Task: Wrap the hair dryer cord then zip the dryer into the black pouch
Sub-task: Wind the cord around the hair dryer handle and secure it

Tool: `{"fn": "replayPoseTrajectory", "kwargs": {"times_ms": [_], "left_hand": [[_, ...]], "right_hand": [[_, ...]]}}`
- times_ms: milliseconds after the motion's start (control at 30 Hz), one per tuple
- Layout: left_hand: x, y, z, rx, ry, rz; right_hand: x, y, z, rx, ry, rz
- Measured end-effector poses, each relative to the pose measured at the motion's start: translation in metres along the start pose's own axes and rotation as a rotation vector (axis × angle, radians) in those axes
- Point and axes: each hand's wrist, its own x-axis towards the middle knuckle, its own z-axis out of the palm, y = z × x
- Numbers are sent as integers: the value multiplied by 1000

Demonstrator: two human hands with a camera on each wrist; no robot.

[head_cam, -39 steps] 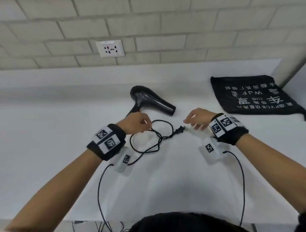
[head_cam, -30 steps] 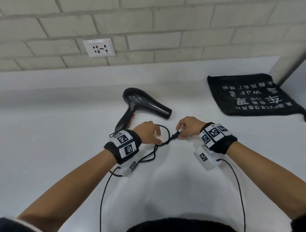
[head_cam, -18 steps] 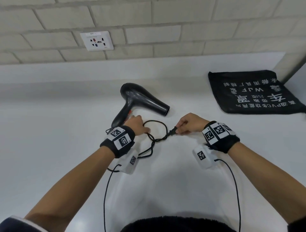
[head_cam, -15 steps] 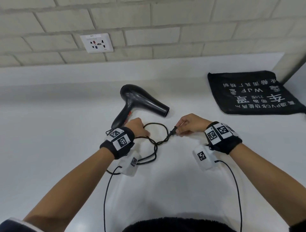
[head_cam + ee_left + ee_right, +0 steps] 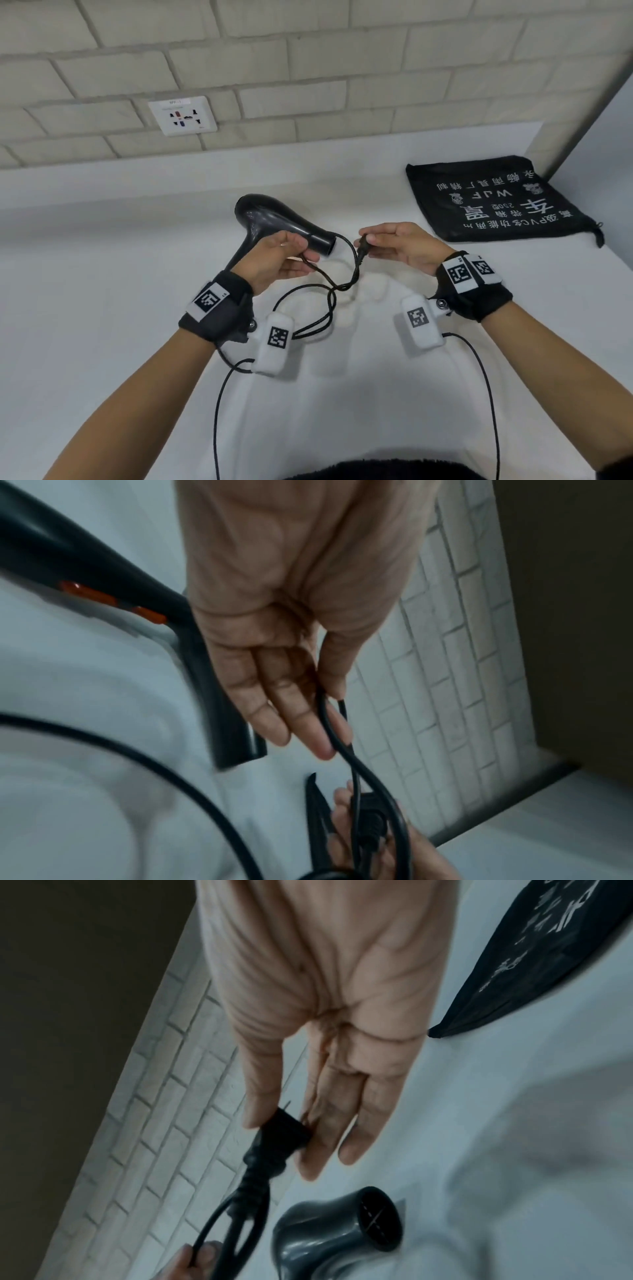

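1. The left hand (image 5: 274,260) pinches the cord (image 5: 330,291) between thumb and fingers, above the counter (image 5: 102,308).
2. The right hand (image 5: 399,245) pinches the plug (image 5: 363,247) at the cord's end.
3. The dryer (image 5: 274,222) lies on the counter, just past the left hand.
4. The pouch (image 5: 496,202) lies flat at the far right, well apart.
5. To wrap well, I think it helps to make even loops and keep the cord a bit tight.
6. The cord crosses itself near the middle, so it could knot. Undo that first.
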Motion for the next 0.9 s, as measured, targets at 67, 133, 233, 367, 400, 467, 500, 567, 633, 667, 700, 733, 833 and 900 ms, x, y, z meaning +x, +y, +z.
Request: {"fn": "replayPoseTrajectory", "kwargs": {"times_ms": [67, 133, 233, 367, 400, 467, 500, 567, 633, 667, 700, 733, 833, 900], "left_hand": [[-3, 5, 2, -67, 10, 31], [-7, 5, 4, -106, 26, 64], [-11, 3, 5, -143, 72, 89], [-18, -6, 3, -151, 81, 56], [-19, -8, 2, -139, 73, 31], [-21, -12, 0, -86, 30, -30], [-22, -13, -2, -50, 6, -56], [-23, -12, -3, 8, -22, -79], [-24, -7, 0, 50, -15, -51], [-25, -4, 3, 69, -8, -21], [-26, 0, 7, 80, -6, 15], [-27, 3, 11, 77, -2, 51], [-30, 12, 22, 35, 21, 146], [-33, 15, 27, 37, 17, 186]], "right_hand": [[-2, -3, 6, 76, -7, -9], [-4, -4, 16, 142, -44, 25], [-9, -4, 30, 228, -103, 71], [-19, -4, 36, 245, -129, 48], [-22, -5, 36, 213, -126, 33], [-27, -6, 38, 116, -140, 7], [-30, -7, 39, 56, -159, 0], [-33, -7, 42, -59, -193, -10], [-32, -6, 48, -160, -160, -51], [-30, -5, 51, -219, -105, -98], [-28, -4, 55, -296, -31, -158], [-26, -2, 57, -380, 46, -212], [-21, 4, 60, -439, 151, -231], [-18, 10, 59, -379, 178, -154]]}}
